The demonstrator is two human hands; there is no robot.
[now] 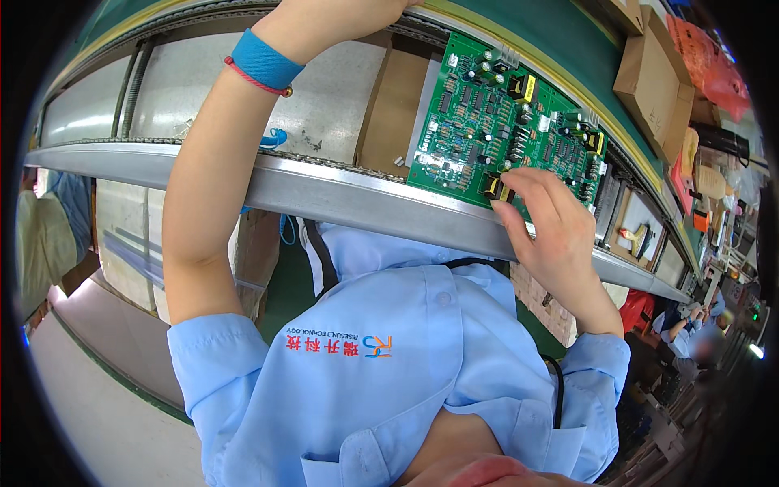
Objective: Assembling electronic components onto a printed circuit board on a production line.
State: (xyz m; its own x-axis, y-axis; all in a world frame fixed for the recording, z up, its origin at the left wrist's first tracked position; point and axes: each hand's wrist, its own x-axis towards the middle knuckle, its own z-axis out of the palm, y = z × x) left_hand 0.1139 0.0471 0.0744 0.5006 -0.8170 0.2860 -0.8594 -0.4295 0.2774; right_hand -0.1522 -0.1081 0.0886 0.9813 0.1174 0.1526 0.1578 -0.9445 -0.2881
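Observation:
A green circuit board [475, 134], crowded with parts, lies across the rails of a conveyor line in front of me. At its near edge, my right hand [556, 227] has thumb and forefinger on either side of a small black-and-yellow transformer [497, 188], pinching it where it sits on the board. A similar transformer [523, 88] stands near the board's far edge. My left hand [349, 15] reaches over the line at the top edge, its fingers cut off by the frame. A blue wrist strap [266, 61] and a red cord bracelet [258, 79] circle that wrist.
The conveyor's metal front rail [324, 199] runs between my body and the board. Beyond the board is a yellow-edged green surface [560, 40]. An open cardboard box [653, 85] and a red plastic bag [710, 69] are at the far right. Another person [702, 341] is farther down on the right.

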